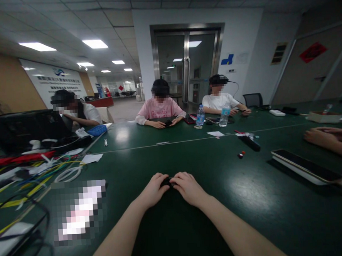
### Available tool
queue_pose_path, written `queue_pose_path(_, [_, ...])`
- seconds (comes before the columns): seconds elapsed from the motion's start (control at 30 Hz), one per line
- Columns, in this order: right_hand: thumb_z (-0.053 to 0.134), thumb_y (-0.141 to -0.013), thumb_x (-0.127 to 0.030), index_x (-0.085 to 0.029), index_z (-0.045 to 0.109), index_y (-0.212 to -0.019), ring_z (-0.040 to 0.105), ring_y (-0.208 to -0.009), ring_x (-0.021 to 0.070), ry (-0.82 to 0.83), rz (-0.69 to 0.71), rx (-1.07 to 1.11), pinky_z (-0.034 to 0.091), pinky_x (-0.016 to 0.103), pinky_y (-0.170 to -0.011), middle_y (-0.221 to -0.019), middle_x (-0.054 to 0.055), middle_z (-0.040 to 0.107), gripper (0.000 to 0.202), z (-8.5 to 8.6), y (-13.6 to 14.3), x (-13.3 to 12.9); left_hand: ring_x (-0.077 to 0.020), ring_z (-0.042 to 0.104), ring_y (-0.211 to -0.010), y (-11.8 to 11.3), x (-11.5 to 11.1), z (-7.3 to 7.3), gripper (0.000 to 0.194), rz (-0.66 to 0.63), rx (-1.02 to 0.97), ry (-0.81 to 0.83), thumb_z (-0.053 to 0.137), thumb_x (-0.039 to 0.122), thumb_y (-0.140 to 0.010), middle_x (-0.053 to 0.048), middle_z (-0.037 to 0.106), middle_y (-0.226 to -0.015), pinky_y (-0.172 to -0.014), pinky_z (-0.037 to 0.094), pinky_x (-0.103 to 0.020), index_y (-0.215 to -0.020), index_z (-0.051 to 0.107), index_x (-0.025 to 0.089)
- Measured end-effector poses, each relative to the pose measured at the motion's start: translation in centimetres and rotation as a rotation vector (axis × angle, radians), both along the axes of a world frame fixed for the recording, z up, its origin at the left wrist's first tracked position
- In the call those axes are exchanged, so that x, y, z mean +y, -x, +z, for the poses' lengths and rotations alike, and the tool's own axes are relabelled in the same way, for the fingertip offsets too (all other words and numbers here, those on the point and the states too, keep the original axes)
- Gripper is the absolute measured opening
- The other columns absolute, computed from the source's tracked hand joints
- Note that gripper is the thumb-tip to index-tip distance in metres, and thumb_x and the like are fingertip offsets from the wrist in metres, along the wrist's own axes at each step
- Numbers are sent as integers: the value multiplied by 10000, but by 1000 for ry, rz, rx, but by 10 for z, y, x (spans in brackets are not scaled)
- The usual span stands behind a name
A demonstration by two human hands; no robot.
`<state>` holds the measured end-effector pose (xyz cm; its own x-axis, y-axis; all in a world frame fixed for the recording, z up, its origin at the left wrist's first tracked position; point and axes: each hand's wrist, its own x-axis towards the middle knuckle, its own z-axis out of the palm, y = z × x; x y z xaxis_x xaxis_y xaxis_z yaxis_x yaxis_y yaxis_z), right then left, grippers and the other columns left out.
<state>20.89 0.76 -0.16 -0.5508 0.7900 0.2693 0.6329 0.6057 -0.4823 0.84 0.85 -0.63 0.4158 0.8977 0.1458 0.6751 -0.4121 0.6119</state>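
My left hand (155,190) and my right hand (188,185) meet at the middle of the dark green table (149,156). Between their fingertips is a small black object (171,183), gripped from both sides. Most of it is covered by my fingers, so its kind does not show. Both hands are closed on it, thumbs on the near side, and they rest low at the tabletop. A pixelated bright rectangle (83,210) lies on the table beyond my left forearm.
Tangled cables (66,173) and a black case (23,131) crowd the left. At right lie a phone (306,166), another person's hands (325,138) and a black tool-like item (249,141). Several people sit around the table; water bottles (224,115) stand at the far side.
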Motion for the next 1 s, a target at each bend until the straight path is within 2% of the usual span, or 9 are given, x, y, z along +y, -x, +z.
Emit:
queue_pose_path(0.17, [470, -870, -291, -282, 552, -1142, 513, -1014, 188, 16, -48, 60, 403, 371, -902, -1081, 25, 584, 284, -4, -2, 1, -211, 441, -1122, -1, -1, -2, 407, 28, 36, -25, 465, 329, -877, -62, 458, -1222, -975, 371, -327, -1275, 465, 243])
queue_pose_path(0.33, [530, -833, -327, -275, 618, -1064, 506, -1059, 202, 38, -85, 132, 402, 380, -926, -1099, 31, 586, 252, -8, -4, 6, -215, 440, -1095, -2, 0, -5, 407, 64, 73, -60, 446, 331, -881, -75, 473, -1175, -972, 365, -343, -1273, 472, 227])
queue_pose_path(0.53, [414, -874, -312, -250, 546, -1175, 530, -1080, 183, 207, -153, 286, 414, 362, -941, -1172, 41, 574, 334, -11, -8, 13, -214, 460, -1062, -3, -1, -1, 396, 82, 68, 17, 414, 358, -892, -68, 486, -1161, -937, 392, -340, -1263, 481, 237])
queue_pose_path(0.67, [369, -879, -283, -229, 522, -1189, 547, -1073, 170, 309, -226, 427, 427, 343, -931, -1145, 43, 598, 350, -15, -12, 19, -220, 441, -1090, -4, -1, -1, 381, 94, 93, -28, 414, 354, -890, -69, 473, -1187, -958, 373, -347, -1239, 505, 231])
queue_pose_path(0.83, [358, -877, -241, -231, 543, -1159, 566, -1039, 157, 347, -209, 439, 436, 328, -908, -1100, 26, 618, 338, -18, -14, 21, -227, 451, -1072, -6, 0, -1, 392, 122, 215, -68, 361, 373, -911, -67, 501, -1164, -932, 368, -372, -1253, 499, 239])
queue_pose_path(1.0, [348, -877, -208, -231, 546, -1150, 565, -1049, 150, 366, -212, 433, 441, 325, -905, -1110, 24, 613, 338, -17, -14, 20, -225, 461, -1064, -7, 0, 1, 377, 138, 246, -85, 334, 366, -921, -65, 526, -1147, -921, 361, -365, -1208, 541, 234])
